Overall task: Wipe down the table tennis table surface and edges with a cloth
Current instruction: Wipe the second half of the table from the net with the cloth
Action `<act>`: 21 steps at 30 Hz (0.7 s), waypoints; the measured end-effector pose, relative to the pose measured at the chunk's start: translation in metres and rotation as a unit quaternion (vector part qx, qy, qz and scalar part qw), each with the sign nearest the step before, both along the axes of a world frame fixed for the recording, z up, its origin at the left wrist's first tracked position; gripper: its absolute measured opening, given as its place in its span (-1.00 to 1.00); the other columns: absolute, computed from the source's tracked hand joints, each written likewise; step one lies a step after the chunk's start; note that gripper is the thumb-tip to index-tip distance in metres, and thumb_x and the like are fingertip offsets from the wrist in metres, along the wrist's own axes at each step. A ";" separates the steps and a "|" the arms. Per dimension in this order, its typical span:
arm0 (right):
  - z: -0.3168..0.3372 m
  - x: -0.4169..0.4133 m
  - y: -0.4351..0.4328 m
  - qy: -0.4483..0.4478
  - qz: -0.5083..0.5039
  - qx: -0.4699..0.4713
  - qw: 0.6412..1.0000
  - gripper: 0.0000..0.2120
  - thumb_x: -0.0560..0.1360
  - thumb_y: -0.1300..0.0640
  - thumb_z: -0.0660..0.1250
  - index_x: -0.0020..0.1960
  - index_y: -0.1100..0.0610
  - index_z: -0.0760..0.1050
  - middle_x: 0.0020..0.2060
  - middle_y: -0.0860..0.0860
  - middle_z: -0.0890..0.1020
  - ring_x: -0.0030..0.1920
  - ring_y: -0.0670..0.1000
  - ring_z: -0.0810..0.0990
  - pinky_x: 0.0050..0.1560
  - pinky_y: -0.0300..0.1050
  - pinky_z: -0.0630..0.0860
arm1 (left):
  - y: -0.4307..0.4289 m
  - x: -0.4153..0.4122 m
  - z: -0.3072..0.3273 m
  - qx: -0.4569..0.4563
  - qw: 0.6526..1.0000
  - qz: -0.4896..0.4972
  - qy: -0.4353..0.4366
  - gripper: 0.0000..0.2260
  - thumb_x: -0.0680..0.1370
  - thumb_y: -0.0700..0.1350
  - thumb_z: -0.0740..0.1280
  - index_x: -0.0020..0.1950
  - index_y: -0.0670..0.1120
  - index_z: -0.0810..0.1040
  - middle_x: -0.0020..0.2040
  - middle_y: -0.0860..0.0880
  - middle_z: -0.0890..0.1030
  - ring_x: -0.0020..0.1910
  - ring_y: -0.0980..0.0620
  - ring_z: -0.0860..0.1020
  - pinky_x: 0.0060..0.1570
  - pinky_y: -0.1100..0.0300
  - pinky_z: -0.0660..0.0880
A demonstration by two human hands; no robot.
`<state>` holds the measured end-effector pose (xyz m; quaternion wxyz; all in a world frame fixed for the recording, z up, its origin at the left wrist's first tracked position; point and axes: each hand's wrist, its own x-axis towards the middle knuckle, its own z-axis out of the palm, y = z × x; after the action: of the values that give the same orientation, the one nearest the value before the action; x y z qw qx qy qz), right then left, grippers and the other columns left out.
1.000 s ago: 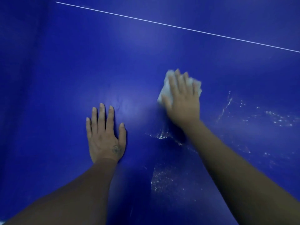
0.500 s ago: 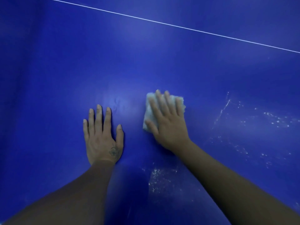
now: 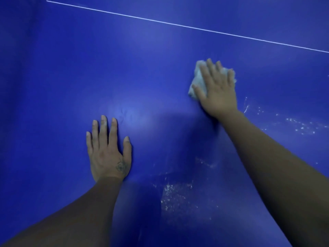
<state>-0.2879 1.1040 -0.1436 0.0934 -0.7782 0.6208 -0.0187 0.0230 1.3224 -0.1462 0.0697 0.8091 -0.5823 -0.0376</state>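
One table [image 3: 89, 68]. One white line [image 3: 178, 24], 12 o'clock. One cloth [image 3: 198, 81], 1 o'clock. Two hands: left hand [image 3: 108, 154] 8 o'clock, right hand [image 3: 217, 91] 2 o'clock. One tattoo [image 3: 121, 165], on left hand. Two white speck patches: first speck patch [image 3: 174, 195] 6 o'clock, second speck patch [image 3: 300, 125] 3 o'clock.

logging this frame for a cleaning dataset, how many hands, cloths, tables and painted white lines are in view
hands: 2, the left hand and the right hand
cloth: 1
table: 1
white line: 1
total: 5
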 end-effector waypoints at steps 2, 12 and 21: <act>0.000 -0.021 0.004 -0.009 -0.078 0.017 0.997 -0.32 0.74 -0.30 -0.05 0.78 -0.05 -0.04 0.77 -0.02 0.02 0.76 0.10 -0.07 0.70 0.32 -0.18 | 0.000 0.000 -0.001 -0.005 1.000 0.001 0.002 -0.39 0.74 0.18 0.06 0.76 -0.02 0.16 0.77 -0.05 0.09 0.76 -0.09 -0.03 0.71 -0.20 -0.02; -0.001 0.005 0.250 0.000 -0.118 -0.032 0.993 -0.32 0.75 -0.22 0.08 0.77 0.03 0.04 0.76 0.03 0.06 0.76 0.16 0.00 0.70 0.33 -0.04 | 0.001 -0.002 0.003 -0.015 1.000 0.004 0.027 -0.40 0.74 0.18 0.08 0.75 -0.02 0.17 0.77 -0.06 0.09 0.76 -0.10 -0.02 0.72 -0.17 -0.06; 0.005 0.010 0.249 0.031 -0.108 -0.006 0.994 -0.28 0.77 -0.26 -0.08 0.77 0.15 0.00 0.76 0.12 0.04 0.75 0.22 -0.06 0.69 0.38 -0.03 | 0.005 0.005 0.011 -0.002 0.998 -0.021 0.058 -0.40 0.76 0.17 0.14 0.75 -0.06 0.18 0.77 -0.07 0.08 0.76 -0.09 -0.04 0.72 -0.15 -0.11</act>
<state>-0.2777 1.3525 -0.1385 0.0666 -0.7071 0.7039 -0.0086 0.0283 1.3272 -0.1352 0.1041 0.7930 -0.5942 -0.0854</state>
